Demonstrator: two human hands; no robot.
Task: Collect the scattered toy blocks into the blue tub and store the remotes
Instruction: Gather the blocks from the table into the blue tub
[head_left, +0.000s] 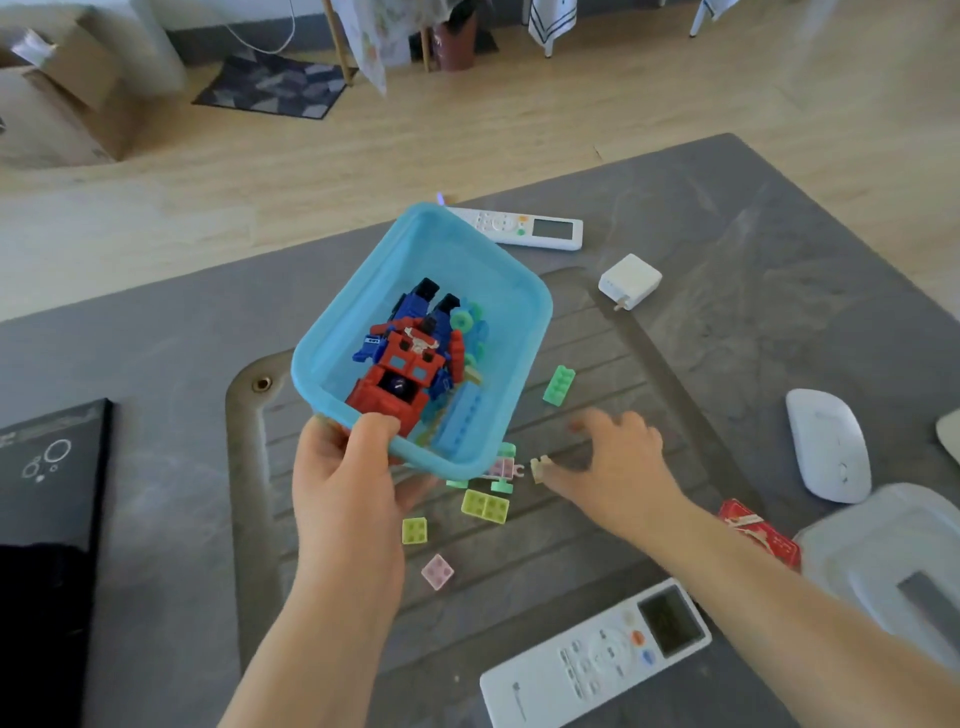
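Observation:
My left hand (348, 478) grips the near rim of the blue tub (363, 291), which is tilted above the grey table. Inside lie a red and blue toy robot (410, 358) and several pastel blocks. My right hand (618, 457) hovers over the table with fingers spread, its thumb touching a small beige block (540, 467). Loose blocks lie around: a green one (559, 384), two yellow-green ones (485, 505) (414, 531), a pink one (437, 571), and pink and green pieces (503, 470) under the tub's edge. One white remote (524, 228) lies behind the tub, another (597, 660) near me.
A white charger (629, 281) and a white mouse (827, 444) lie on the right. A red packet (758, 535) and a grey-white lidded container (883, 561) sit near my right forearm. A black panel (52, 467) occupies the left. The grey table (156, 338) ends at a wooden floor.

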